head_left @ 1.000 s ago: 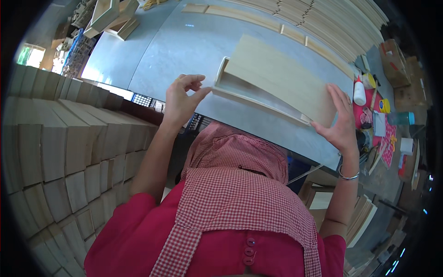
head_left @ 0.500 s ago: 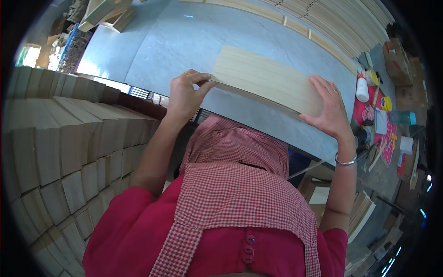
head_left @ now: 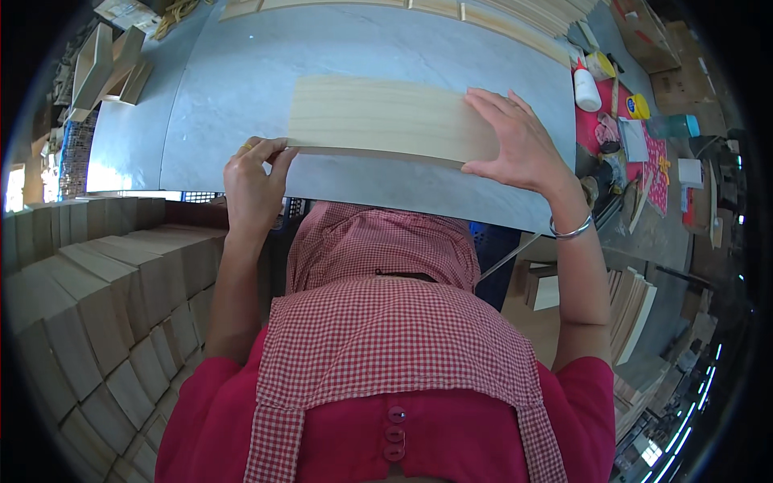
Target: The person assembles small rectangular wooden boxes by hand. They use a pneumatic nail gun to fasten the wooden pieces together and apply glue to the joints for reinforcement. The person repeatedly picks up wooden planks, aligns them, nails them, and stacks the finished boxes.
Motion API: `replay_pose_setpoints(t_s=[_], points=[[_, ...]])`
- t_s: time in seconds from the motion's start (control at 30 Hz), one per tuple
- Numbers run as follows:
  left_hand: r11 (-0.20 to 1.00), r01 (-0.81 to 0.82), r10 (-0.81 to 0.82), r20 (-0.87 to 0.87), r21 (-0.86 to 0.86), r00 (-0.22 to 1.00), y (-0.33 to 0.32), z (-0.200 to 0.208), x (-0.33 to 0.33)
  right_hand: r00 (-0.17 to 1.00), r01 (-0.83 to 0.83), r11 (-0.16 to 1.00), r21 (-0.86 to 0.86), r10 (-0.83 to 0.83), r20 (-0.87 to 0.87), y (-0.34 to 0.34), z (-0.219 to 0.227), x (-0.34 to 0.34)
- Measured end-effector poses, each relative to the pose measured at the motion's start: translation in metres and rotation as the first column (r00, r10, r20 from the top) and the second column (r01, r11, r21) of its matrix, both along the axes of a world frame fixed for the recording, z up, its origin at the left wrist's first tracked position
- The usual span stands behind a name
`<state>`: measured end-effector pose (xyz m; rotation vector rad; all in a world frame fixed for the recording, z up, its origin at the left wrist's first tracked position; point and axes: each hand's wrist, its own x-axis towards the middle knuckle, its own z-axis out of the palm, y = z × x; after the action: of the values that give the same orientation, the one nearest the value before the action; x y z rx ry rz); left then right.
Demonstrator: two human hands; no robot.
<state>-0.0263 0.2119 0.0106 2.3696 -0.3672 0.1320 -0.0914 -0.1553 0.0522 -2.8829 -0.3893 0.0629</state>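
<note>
A pale, flat wooden board point(head_left: 378, 117) is held between my two hands above the grey marbled tabletop point(head_left: 233, 88), its long edge running left to right. My left hand point(head_left: 258, 181) pinches the near left corner between thumb and fingers. At the other end my right hand point(head_left: 519, 145) grips the board's right side, fingers on the far edge and thumb at the near edge. The right palm hides part of that end.
Stacked wooden blocks point(head_left: 105, 298) rise at my left. Jointed wooden frames point(head_left: 109, 72) stand at the table's far left. Wooden strips point(head_left: 515, 28) lie along the far edge. A white glue bottle point(head_left: 586, 88), a yellow-lidded tub point(head_left: 637, 106) and a teal bottle point(head_left: 676, 126) sit at the right.
My view has turned, so the board and both hands appear farther left and the board lies more level. Both hands keep their hold on it.
</note>
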Motion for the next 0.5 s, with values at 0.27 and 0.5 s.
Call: replay_pose_setpoints(t_s=[0.27, 0.5], points=[[0.999, 0.050, -0.049, 0.057, -0.016, 0.997, -0.001, 0.000, 0.003, 0.985, -0.015, 0.999, -0.036, 0.021, 0.174, 0.000, -0.008, -0.004], [0.998, 0.061, -0.063, 0.068, 0.025, 0.996, 0.001, -0.001, 0.004, 0.854, 0.345, 0.842, 0.415, -0.465, 0.233, -0.011, -0.034, -0.069]])
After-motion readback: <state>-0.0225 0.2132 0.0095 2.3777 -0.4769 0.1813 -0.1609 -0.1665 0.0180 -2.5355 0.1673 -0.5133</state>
